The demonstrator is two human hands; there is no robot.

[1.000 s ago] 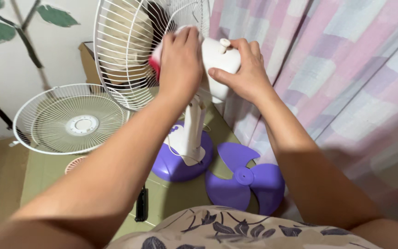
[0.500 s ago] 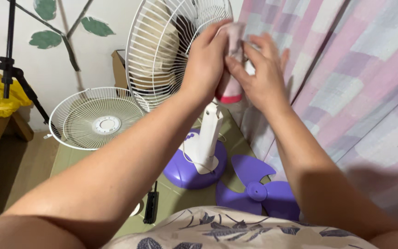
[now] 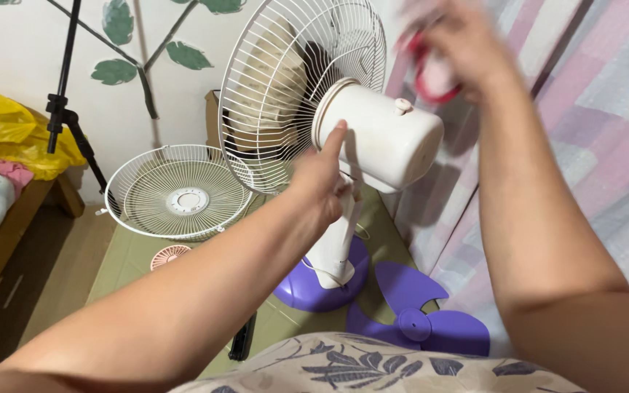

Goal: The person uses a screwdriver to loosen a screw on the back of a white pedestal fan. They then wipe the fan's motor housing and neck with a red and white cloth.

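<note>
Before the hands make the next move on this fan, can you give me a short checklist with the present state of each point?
1. Left hand steadies the white motor housing: ok, a fingertip touches its front rim.
2. Right hand holds the pink and red cloth: ok, though blurred and lifted off the housing.
3. Fan stands upright on its purple base: ok.
4. Purple blade is off the fan: ok, it lies on the floor beside the base.
5. Front grille is out of the way: ok, it leans behind.
6. Power cord unplugged: cannot tell.
</note>
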